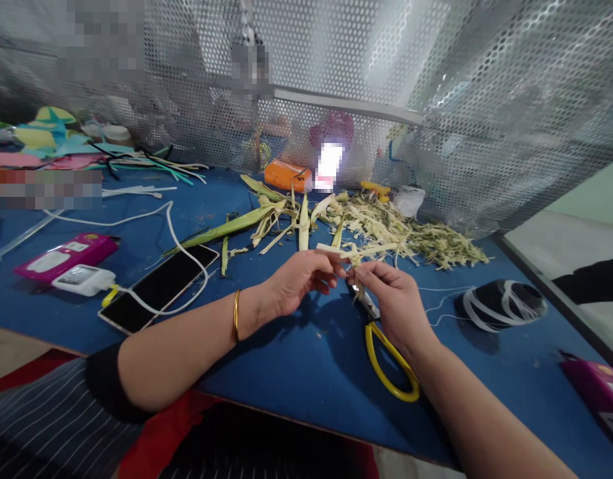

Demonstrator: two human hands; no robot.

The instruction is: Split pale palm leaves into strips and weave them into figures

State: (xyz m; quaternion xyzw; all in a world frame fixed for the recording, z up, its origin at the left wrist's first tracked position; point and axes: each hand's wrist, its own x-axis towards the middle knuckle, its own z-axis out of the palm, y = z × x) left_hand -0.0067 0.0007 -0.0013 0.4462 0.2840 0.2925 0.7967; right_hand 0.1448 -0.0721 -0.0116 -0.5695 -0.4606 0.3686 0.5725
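Observation:
Just above the blue table, my left hand [303, 279], with a gold bangle at its wrist, pinches one end of a pale husk strip [331, 251]. My right hand [399, 299] has its thumb and fingers closed on the frayed, knotted part of the same strip, close to the left fingertips. Below the right hand lie scissors with yellow handles [393, 369], their blades partly hidden by the fingers. White thread runs across the table between the right hand's side and a dark spool [500, 306] wound with white thread.
Behind the hands spread a heap of shredded husk [376, 223] and long green leaves [231, 226]. A phone [161, 289] with a white cable and a magenta power strip [69, 256] lie left. An orange packet [287, 176] and a lit phone [329, 165] stand before a perforated metal screen [346, 60].

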